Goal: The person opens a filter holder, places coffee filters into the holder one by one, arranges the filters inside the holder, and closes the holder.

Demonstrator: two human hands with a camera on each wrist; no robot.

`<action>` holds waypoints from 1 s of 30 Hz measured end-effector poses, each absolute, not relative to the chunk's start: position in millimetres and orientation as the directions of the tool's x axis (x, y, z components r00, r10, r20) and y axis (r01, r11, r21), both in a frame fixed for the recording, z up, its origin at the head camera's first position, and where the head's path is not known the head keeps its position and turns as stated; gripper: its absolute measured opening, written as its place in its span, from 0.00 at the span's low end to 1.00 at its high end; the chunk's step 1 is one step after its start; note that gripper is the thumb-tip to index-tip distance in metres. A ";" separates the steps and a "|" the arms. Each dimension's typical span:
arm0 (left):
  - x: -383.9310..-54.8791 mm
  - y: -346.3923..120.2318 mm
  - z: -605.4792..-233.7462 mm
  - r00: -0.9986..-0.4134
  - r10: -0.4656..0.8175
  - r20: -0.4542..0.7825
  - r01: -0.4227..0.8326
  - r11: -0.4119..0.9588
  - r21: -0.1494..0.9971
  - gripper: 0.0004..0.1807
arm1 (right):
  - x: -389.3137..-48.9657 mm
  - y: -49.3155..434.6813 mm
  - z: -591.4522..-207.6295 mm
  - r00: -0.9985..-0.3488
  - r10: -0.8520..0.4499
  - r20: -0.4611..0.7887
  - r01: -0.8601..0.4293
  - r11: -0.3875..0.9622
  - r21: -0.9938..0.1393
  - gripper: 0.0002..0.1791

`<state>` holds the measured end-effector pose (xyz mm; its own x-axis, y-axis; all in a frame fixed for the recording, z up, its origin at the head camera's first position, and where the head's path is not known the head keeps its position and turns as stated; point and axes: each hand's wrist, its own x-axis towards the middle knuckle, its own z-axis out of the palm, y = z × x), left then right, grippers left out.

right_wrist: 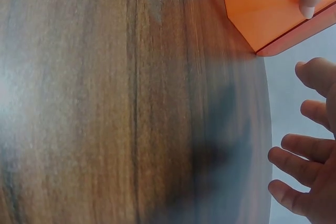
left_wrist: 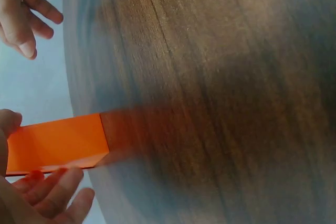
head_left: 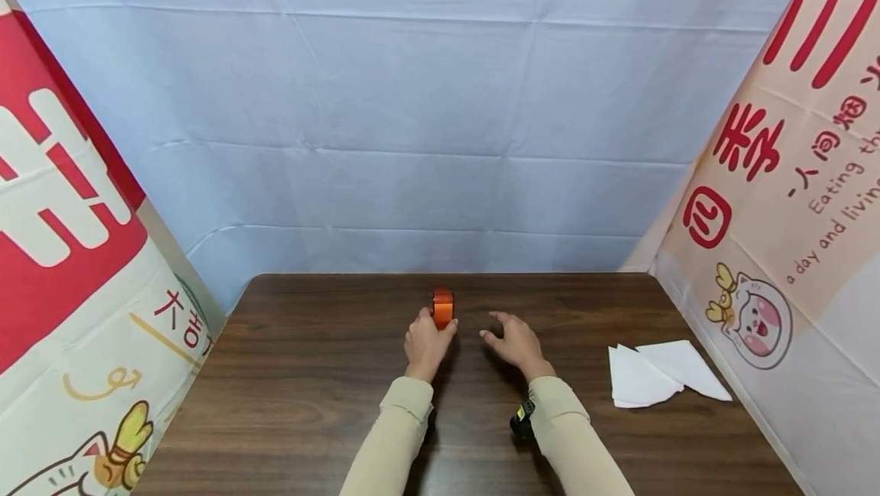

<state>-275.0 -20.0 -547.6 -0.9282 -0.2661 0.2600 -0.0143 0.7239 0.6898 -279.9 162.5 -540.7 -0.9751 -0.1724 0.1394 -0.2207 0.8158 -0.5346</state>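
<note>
A person in pale sleeves (head_left: 385, 442) works at a dark wood-grain table (head_left: 296, 404), seen from the head camera, with the left hand (head_left: 428, 343) gripping a glossy orange block (head_left: 443, 314) near the middle of the far half of the tabletop. The right hand (head_left: 516, 345) hovers just to the block's right, apart from it, its thumb and fingers spread and holding nothing. A black device (head_left: 522, 418) sits at the right wrist. White sheets (head_left: 642, 377) lie overlapping near the table's right edge, well apart from both hands; a creased pale-blue cloth (head_left: 412, 114) hangs behind, flanked by printed hangings (head_left: 756, 251) with red characters. From the left wrist, the block is pinched between the left thumb on one side and the fingers on the other, its lower end at the tabletop, where an orange reflection shows; the right hand's parted fingers hang nearby. From the right wrist, the right hand's fingers are splayed beside the block without touching it, while one left-hand finger lies along the block's face at the frame's upper corner.
</note>
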 end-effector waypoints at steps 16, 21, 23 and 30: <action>-277.2 -15.6 -545.5 -0.938 -0.254 0.234 -0.018 0.714 0.700 0.22 | -278.8 162.1 -542.1 -0.976 -0.163 0.142 -0.214 0.818 -0.534 0.28; -277.6 -15.0 -544.9 -0.937 -0.261 0.231 -0.022 0.706 0.708 0.22 | -278.4 161.8 -543.2 -0.975 -0.165 0.146 -0.218 0.822 -0.526 0.28; -277.1 -15.2 -544.7 -0.936 -0.260 0.236 -0.014 0.700 0.714 0.21 | -278.1 161.2 -542.7 -0.974 -0.167 0.150 -0.221 0.824 -0.522 0.28; -274.8 -20.5 -545.5 -0.915 -0.264 0.307 0.049 0.680 0.731 0.19 | -276.7 157.2 -536.1 -0.965 -0.207 0.164 -0.262 0.815 -0.516 0.27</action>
